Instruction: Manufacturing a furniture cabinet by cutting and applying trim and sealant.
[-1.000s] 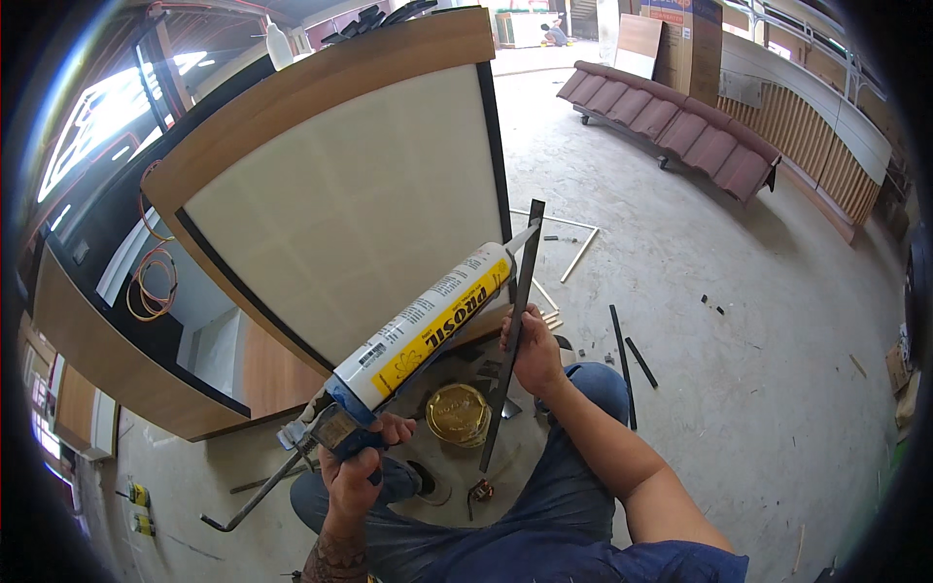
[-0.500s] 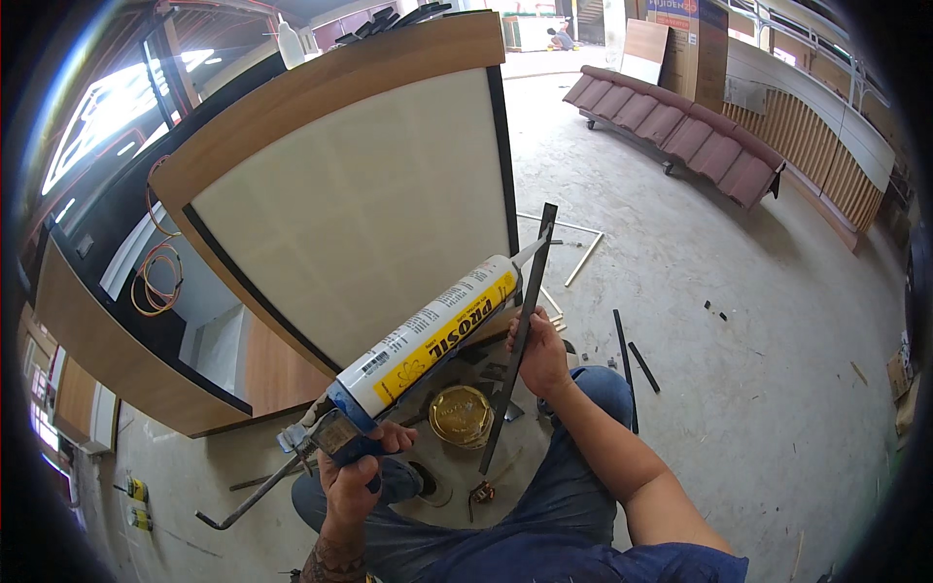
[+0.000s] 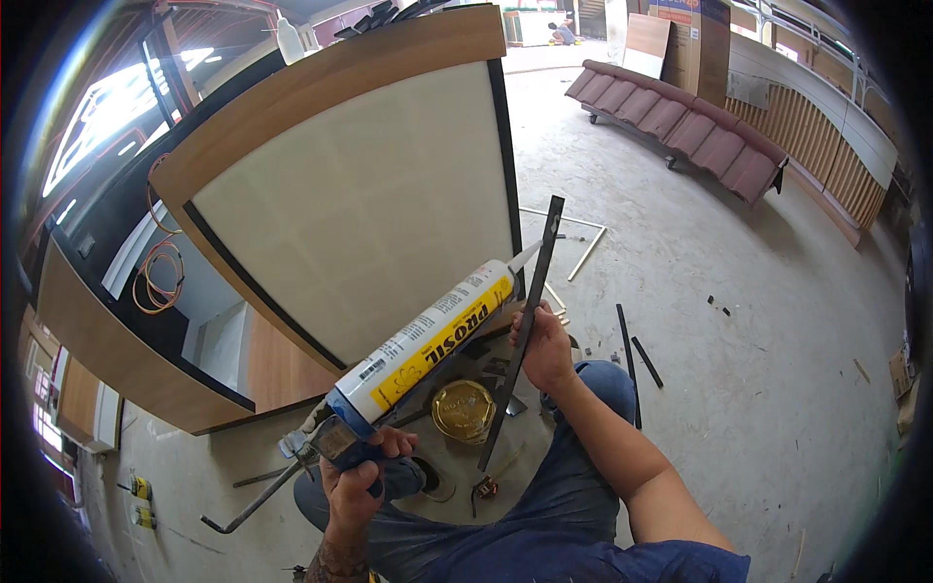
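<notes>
My left hand [image 3: 362,478] grips the handle of a caulking gun [image 3: 321,445], fingers wrapped tight, its white-and-yellow sealant cartridge [image 3: 428,342] angled up toward a cream cabinet panel [image 3: 360,204]. My right hand [image 3: 544,345] clasps a thin black metal strip [image 3: 525,335], held nearly upright beside the nozzle.

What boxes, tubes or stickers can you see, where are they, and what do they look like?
Sealant tube: in the caulking gun gripped by the left hand, long cylinder, white with a yellow label band.
Round tin: on the floor between both hands, gold lid.
Cardboard box: far back, top of view, tall, brown.
Right hand: holds a dark metal strip, unlabelled.
</notes>
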A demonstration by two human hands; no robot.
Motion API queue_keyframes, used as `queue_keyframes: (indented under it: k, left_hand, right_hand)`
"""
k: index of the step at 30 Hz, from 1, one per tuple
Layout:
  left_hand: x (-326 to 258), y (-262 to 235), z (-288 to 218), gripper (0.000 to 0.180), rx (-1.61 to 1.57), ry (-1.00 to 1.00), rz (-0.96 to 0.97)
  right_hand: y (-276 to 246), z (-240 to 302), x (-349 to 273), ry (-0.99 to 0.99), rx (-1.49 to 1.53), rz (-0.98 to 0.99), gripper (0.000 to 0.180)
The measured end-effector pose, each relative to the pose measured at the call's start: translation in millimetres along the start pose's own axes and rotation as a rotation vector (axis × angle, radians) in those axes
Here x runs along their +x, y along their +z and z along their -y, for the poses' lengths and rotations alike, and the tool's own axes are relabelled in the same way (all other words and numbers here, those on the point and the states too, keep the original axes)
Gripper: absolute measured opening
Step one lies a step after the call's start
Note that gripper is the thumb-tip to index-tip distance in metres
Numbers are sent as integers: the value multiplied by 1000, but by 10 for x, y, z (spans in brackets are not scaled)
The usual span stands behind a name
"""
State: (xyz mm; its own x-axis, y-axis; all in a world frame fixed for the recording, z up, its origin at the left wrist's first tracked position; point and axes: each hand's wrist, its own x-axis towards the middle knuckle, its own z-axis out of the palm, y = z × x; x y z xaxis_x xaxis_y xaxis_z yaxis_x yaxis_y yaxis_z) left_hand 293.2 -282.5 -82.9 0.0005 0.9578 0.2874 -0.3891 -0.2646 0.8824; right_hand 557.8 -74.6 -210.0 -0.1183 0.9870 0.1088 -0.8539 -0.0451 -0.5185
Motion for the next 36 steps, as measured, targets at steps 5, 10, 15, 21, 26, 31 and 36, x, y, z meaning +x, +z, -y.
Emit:
queue_keyframes:
  k: [5,10,15,21,26,31,36]
  left_hand:
    - [105,39,-20,42,28,62,38]
    - [135,71,-30,35,33,49,41]
    - [148,77,-13,35,31,59,43]
    - [148,66,-8,36,30,56,30]
    - [132,33,25,37,17,57,9]
    - [91,26,-7,39,0,105,-3]
    - [45,22,-67,42,13,99,-7]
  right_hand:
    - [-3,-46,-15,-41,-92,-7,17]
    - [-30,-42,-5,-42,-133,-10,17]
    - [-51,-49,-4,-33,-132,-7,17]
    - [37,-41,-36,-31,-90,-22,18]
    - [-7,-29,-31,-27,-138,-4,18]
    - [-16,-45,-32,-28,-141,-25,19]
    - [-57,-42,-45,-13,-110,-28,19]
